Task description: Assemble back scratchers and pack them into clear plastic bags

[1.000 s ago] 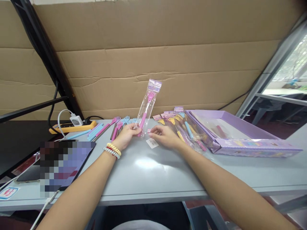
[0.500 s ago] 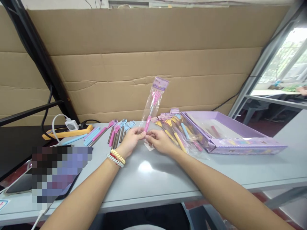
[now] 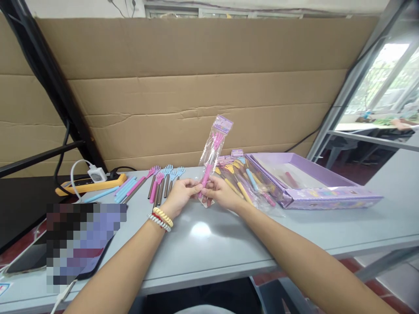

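Note:
A pink back scratcher (image 3: 206,175) sits inside a clear plastic sleeve with a purple header, tilted upright above the table. My left hand (image 3: 182,194) pinches the lower end of the sleeve from the left. From the right, my right hand (image 3: 218,192) pinches the same end, fingertips close to the left ones. A small pale tag shows under the fingers. Left of my hands lie several unwrapped pink back scratchers (image 3: 158,179) and blue back scratchers (image 3: 172,175). Several packaged back scratchers (image 3: 244,185), yellow, blue and pink, lie in a pile to the right.
A purple open box (image 3: 327,202) stands on the right, a packet inside. At the left are an orange power strip (image 3: 91,185) with a white plug, and blurred-out devices (image 3: 88,244). Cardboard (image 3: 209,91) walls the back. A person's hand (image 3: 402,124) shows far right.
The packaged pink back scratcher has come down slightly, and its handle sits lower in the sleeve between my fingers. The view has shifted a little.

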Available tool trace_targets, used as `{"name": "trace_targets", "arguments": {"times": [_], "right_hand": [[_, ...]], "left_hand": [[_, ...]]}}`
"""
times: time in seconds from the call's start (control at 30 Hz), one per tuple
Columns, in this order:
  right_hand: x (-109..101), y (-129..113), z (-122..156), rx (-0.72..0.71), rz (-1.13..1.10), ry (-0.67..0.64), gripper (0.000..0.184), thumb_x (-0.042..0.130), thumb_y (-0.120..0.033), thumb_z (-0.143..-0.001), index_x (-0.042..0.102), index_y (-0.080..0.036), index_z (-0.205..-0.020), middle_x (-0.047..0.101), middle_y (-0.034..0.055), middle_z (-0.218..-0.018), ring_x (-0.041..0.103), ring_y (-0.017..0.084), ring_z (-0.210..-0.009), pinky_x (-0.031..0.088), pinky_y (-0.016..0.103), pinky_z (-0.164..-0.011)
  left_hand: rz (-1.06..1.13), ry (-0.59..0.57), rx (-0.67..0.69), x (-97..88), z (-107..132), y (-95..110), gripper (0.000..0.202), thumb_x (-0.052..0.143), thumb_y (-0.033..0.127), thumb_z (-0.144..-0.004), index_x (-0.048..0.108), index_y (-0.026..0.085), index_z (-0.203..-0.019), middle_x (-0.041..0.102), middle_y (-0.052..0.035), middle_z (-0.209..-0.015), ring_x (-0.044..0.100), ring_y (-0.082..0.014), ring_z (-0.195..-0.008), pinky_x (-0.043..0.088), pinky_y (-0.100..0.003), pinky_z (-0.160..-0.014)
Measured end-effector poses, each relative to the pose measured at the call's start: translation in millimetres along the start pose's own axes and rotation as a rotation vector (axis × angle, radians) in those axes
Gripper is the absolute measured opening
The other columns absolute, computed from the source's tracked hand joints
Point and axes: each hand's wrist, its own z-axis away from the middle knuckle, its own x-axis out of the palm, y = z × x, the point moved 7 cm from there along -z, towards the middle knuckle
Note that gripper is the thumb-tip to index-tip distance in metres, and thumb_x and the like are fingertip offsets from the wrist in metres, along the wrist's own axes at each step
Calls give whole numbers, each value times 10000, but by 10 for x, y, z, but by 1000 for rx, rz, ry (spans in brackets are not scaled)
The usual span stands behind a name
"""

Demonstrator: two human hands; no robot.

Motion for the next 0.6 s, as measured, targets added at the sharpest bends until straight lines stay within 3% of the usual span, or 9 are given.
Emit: {"name": "trace_targets", "arguments": {"times": [0.13,0.23,0.43,0.6], "right_hand": [[48,-55,47,31,-42,-48,347,670,-404,-728,450,-179,-873,571,-34,-604,536,103,-469,439,252,-467],[5,-120,51,29,-92,13,352,687,-393,-702,459,-180,-865,543,-48,-608,494,83,-442,376,228,-430],[-284,-281,30,-6,-125,185,400,720,-403,-638,422,-197,-805,452,-84,-518,350,44,-367,215,196,-380],[-775,-450,356,77,19,245,376,716,-363,-641,418,-197,-799,378,-91,-491,283,37,-382,162,208,-408]], "left_hand": [[-26,-58,-64,23,24,3,404,780,429,-564,585,132,-756,624,-21,-643,581,-130,-586,462,-263,-568],[-71,-40,-49,-29,28,56,421,701,495,-647,568,141,-832,629,-31,-714,591,-140,-617,485,-284,-594],[-797,194,247,-250,71,324,364,475,511,-817,597,169,-831,636,-29,-724,576,-171,-689,428,-294,-651],[-1079,166,240,-241,83,302,321,442,438,-842,611,176,-918,675,-49,-806,597,-190,-746,403,-294,-652]]}}
